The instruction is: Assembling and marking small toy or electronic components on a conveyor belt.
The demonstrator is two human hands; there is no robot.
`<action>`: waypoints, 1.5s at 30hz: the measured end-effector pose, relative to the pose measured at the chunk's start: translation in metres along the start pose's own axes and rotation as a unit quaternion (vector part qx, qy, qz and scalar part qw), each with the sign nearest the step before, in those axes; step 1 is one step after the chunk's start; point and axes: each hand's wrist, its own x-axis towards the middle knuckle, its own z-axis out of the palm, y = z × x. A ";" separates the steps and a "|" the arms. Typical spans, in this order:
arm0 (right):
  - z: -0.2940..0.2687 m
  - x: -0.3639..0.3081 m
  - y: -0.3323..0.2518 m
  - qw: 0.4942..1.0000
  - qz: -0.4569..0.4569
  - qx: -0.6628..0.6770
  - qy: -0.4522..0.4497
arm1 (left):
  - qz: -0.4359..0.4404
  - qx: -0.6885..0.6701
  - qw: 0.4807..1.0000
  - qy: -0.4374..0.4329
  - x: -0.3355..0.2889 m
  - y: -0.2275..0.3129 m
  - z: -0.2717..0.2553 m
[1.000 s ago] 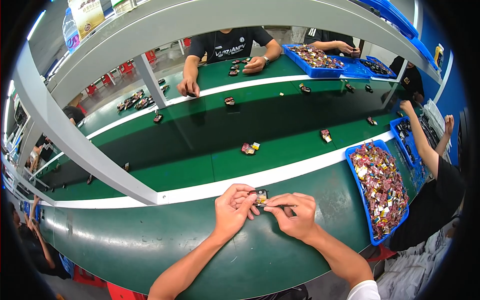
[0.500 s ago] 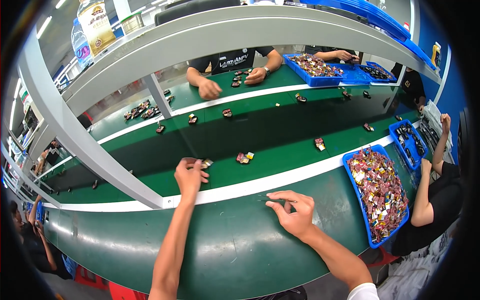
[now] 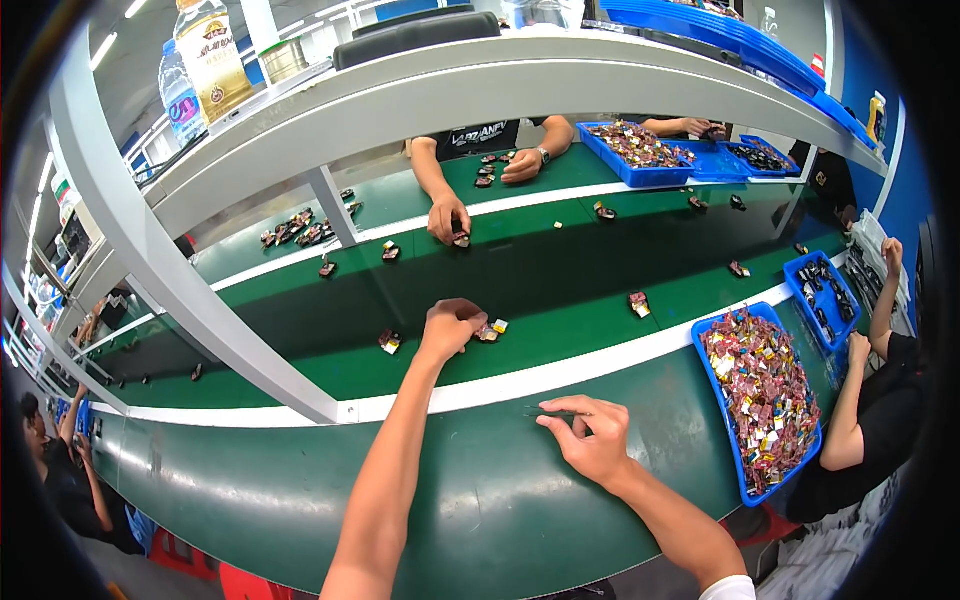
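Note:
My left hand [image 3: 450, 330] reaches over the green conveyor belt, fingers curled in a pinch at a small dark red and black part [image 3: 492, 330] with a white and yellow tab. Its fingertips partly cover that part. Just to the left lies a similar part [image 3: 389, 342], untouched. My right hand [image 3: 592, 436] hovers over the near green bench [image 3: 480, 500], its thumb and fingers closed on thin tweezers [image 3: 537, 411] whose tips point left. The tweezers' rear is hidden in the hand.
To the right, a blue tray [image 3: 748, 490] is heaped with small parts; a second blue tray [image 3: 835, 343] holds black pieces beside a co-worker's arm [image 3: 845, 430]. Across the belt, another person's hand [image 3: 448, 218] is at a part. A grey frame post [image 3: 190, 270] rises at left.
My left hand has moved right, from the left part to the one beside it. My right hand stays nearly still with the tweezers. The person opposite has reached onto the belt.

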 end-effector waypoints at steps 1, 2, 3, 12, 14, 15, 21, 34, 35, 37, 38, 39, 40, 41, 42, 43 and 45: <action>0.001 0.001 -0.001 1.000 0.001 0.001 -0.001 | -0.019 0.025 0.999 -0.019 0.004 -0.003 -0.001; 0.001 0.002 -0.003 1.000 0.001 -0.001 0.000 | -0.018 0.024 0.999 -0.019 0.005 -0.003 -0.001; 0.001 0.004 -0.006 1.000 0.024 0.009 0.002 | -0.028 0.048 0.998 -0.026 0.006 -0.004 -0.002; -0.007 0.006 0.001 0.965 0.212 0.157 0.004 | -0.037 -0.061 0.996 0.053 -0.056 0.016 0.003; -0.012 0.013 -0.009 0.923 0.297 0.245 0.006 | -0.046 -0.131 0.990 0.017 -0.085 0.015 0.012; -0.013 0.012 -0.008 0.916 0.303 0.262 -0.002 | -0.065 -0.162 0.985 0.000 -0.102 0.024 0.013; -0.011 0.008 -0.007 0.923 0.305 0.234 -0.023 | -0.056 -0.279 0.959 0.005 -0.146 0.033 0.039; -0.002 0.003 -0.010 0.948 0.265 0.176 -0.015 | -0.013 -0.256 0.966 -0.019 -0.157 0.043 0.034; -0.002 0.003 -0.009 0.952 0.262 0.160 -0.011 | -0.009 -0.260 0.965 -0.023 -0.156 0.042 0.035; -0.002 0.002 -0.008 0.955 0.260 0.143 -0.007 | -0.003 -0.263 0.964 -0.027 -0.155 0.039 0.039; -0.002 0.001 -0.007 0.955 0.261 0.142 -0.009 | 0.004 -0.263 0.964 -0.026 -0.155 0.038 0.040; -0.002 0.001 -0.007 0.955 0.262 0.140 -0.011 | 0.004 -0.263 0.964 -0.025 -0.156 0.038 0.040; -0.001 0.001 -0.007 0.955 0.263 0.140 -0.011 | 0.005 -0.260 0.965 -0.029 -0.156 0.038 0.039; -0.001 0.001 -0.008 0.955 0.264 0.136 -0.014 | 0.006 -0.257 0.966 -0.033 -0.156 0.038 0.039; 0.000 0.001 -0.008 0.955 0.265 0.132 -0.017 | 0.006 -0.258 0.966 -0.033 -0.156 0.039 0.039; -0.001 0.001 -0.008 0.955 0.266 0.131 -0.017 | 0.005 -0.259 0.965 -0.037 -0.156 0.039 0.039; -0.003 0.000 -0.007 0.942 0.297 0.155 -0.024 | 0.005 -0.261 0.964 -0.042 -0.156 0.039 0.040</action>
